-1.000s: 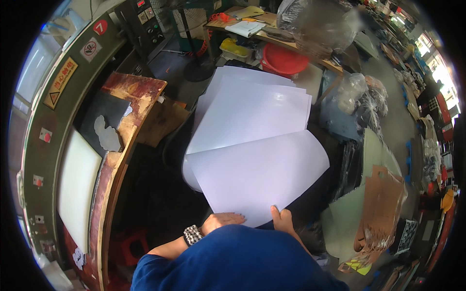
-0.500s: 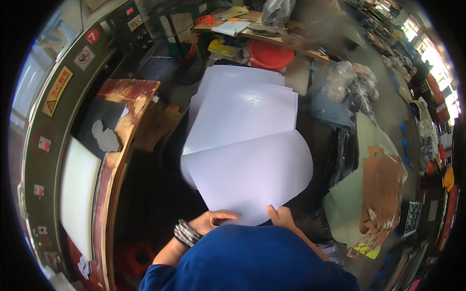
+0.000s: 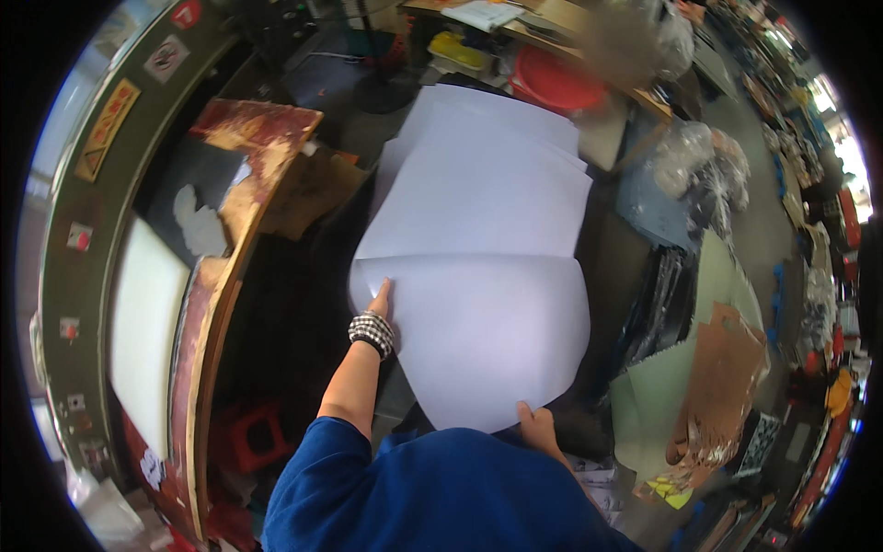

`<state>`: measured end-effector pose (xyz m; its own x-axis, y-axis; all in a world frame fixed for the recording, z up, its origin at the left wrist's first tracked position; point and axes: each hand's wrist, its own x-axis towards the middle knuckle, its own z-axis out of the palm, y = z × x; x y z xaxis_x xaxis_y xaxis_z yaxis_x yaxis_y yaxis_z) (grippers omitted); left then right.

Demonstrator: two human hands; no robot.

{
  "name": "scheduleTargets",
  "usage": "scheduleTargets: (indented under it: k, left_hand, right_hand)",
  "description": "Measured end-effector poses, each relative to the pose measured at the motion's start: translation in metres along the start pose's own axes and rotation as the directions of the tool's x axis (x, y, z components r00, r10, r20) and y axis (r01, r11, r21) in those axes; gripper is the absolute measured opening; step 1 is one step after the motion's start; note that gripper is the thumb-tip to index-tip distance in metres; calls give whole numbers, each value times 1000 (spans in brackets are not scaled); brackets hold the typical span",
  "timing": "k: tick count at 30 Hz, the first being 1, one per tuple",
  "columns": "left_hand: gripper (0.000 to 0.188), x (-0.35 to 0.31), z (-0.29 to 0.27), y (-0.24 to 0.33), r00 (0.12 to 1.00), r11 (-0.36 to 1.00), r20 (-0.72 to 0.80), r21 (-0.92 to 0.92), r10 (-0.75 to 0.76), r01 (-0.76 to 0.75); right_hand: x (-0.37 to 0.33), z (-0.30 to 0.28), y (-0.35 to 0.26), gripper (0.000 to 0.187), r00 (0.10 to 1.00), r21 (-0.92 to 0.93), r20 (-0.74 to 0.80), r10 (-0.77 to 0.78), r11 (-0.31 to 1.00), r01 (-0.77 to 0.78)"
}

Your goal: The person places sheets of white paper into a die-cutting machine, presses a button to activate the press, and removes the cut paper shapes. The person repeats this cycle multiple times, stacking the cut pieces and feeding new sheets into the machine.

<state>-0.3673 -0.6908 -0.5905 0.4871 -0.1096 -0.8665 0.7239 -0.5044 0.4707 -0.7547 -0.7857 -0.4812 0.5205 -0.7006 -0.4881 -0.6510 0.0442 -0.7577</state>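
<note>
Workshop floor point(image 3: 756, 189): grey, partly covered.
Right hand point(image 3: 538, 427): clamped on the near edge of the top sheet point(image 3: 497, 340), thumb above.
Top sheet: white, bowed, far edge lying across the white stack point(image 3: 478, 184).
Left hand point(image 3: 381, 299): at the left edge, one digit above; cannot tell whether gripping.
White stack: unevenly layered, right of a worn bench point(image 3: 262, 129).
Red basin point(image 3: 556, 81): beyond, toward the right.
</note>
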Motion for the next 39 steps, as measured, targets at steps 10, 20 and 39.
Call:
scheduleTargets:
  k: [10, 20, 39]
  left_hand:
    - [90, 30, 24, -7, 996, 966, -85, 259, -1, 23]
    - [82, 10, 29, -37, 971, 765, -120, 638, 209, -86]
    - [73, -61, 55, -67, 921, 890, -355, 455, 159, 21]
  right_hand:
    - [24, 21, 79, 35, 961, -441, -42, 273, 858, -263]
    - [136, -89, -47, 51, 932, -293, -193, -306, 925, 243]
    - [139, -84, -74, 44, 892, -112, 132, -432, 888, 446]
